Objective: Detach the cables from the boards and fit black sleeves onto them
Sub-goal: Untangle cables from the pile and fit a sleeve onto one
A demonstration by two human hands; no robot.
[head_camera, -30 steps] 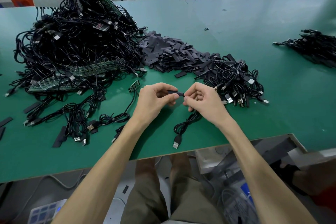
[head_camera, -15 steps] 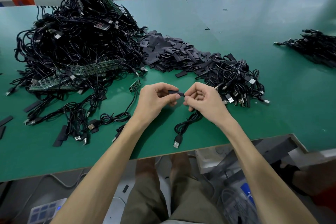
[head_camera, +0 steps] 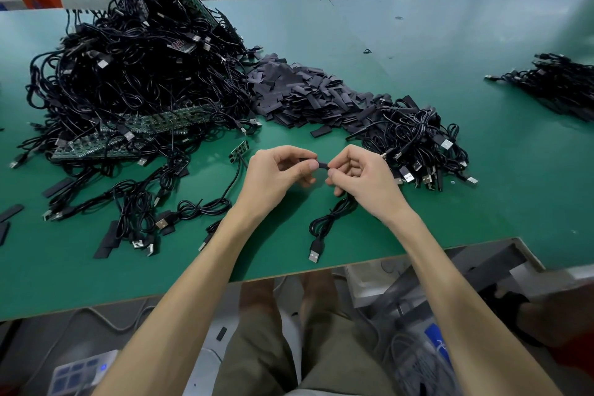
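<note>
Over the green table [head_camera: 418, 42], a worker's left hand [head_camera: 276, 173] is pinching a black sleeve [head_camera: 321, 165] while the right hand [head_camera: 360, 173] is pinching the cable [head_camera: 328, 222] meeting it, both barely shifting from a second ago, suggesting the fitting is still going on.

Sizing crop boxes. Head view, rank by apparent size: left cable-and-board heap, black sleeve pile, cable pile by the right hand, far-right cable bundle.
1. cable-and-board heap, clearly largest.
2. black sleeve pile and cable pile look about alike; not ranked.
3. far-right cable bundle, smallest, though cut off by the frame edge.
</note>
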